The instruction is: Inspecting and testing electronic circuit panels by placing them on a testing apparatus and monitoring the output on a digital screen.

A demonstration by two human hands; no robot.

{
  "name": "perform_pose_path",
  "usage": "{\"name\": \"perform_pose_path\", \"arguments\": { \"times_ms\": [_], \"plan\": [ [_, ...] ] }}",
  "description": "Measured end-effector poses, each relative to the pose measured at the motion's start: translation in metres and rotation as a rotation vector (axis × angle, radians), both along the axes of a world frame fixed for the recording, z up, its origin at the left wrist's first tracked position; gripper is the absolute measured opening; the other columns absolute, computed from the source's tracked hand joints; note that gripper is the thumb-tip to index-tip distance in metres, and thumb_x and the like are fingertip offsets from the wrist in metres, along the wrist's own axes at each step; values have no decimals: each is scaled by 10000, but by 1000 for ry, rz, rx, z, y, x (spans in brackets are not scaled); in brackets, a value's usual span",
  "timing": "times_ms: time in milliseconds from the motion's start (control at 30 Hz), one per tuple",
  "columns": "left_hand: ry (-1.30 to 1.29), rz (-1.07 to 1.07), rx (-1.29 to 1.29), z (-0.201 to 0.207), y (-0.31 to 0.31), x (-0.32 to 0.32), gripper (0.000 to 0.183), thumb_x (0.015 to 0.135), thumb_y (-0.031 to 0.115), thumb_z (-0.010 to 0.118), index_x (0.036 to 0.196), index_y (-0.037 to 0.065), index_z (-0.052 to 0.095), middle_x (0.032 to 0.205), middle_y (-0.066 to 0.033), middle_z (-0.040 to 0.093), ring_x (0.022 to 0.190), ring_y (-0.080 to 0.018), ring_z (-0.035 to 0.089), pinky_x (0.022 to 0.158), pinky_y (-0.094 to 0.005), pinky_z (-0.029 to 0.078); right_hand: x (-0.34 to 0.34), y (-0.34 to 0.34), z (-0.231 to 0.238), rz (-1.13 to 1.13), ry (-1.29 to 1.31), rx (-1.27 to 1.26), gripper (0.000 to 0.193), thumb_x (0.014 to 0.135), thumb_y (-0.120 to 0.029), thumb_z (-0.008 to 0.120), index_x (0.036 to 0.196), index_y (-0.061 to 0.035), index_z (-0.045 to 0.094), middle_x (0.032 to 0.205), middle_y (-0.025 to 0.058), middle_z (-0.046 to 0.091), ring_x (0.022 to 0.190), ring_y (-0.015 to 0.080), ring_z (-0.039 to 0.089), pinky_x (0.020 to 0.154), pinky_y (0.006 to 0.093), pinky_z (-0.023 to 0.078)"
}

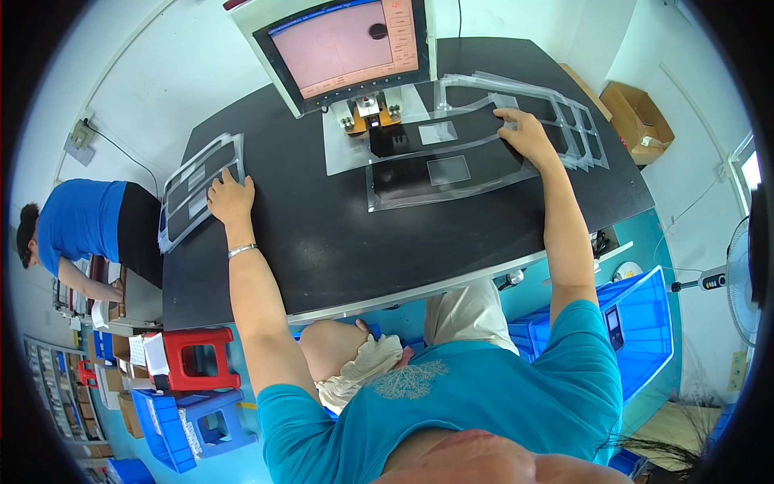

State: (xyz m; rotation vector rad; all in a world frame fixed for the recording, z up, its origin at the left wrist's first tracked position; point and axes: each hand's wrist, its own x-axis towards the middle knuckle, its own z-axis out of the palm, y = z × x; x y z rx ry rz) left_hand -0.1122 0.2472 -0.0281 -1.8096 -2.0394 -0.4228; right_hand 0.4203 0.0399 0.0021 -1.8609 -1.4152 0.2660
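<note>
Black table; plastic sheets lie under both hands.

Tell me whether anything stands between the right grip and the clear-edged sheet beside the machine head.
Nothing visible does: the right grip is at the right edge of the clear-edged sheet, fingers seemingly touching it. The machine head stands at the sheet's left end, away from that edge.
</note>
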Motion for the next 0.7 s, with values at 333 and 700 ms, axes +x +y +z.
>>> {"name": "perform_pose_path", "arguments": {
  "times_ms": [333, 700],
  "plan": [
    [-117, 22, 89, 15, 0, -1, 325, 952, 328, 493, 1163, 142, 657, 904, -129, 729, 823, -357, 698, 673, -489, 560, 6, 3, -5, 16, 87, -1, 469, 770, -115, 654, 1228, -13, 662, 1199, 199, 679, 1181, 302, 622, 1009, 365, 466],
    [-94, -330, 382, 35, -20, 28, 278, 919, 166, 577, 1179, 188, 673, 879, -142, 717, 795, -342, 686, 692, -468, 537, 4, 6, -4, 9, 103, 18, 500, 801, -98, 671, 1293, -22, 621, 1250, 192, 648, 1088, 283, 640, 952, 352, 485]
  ]
}}
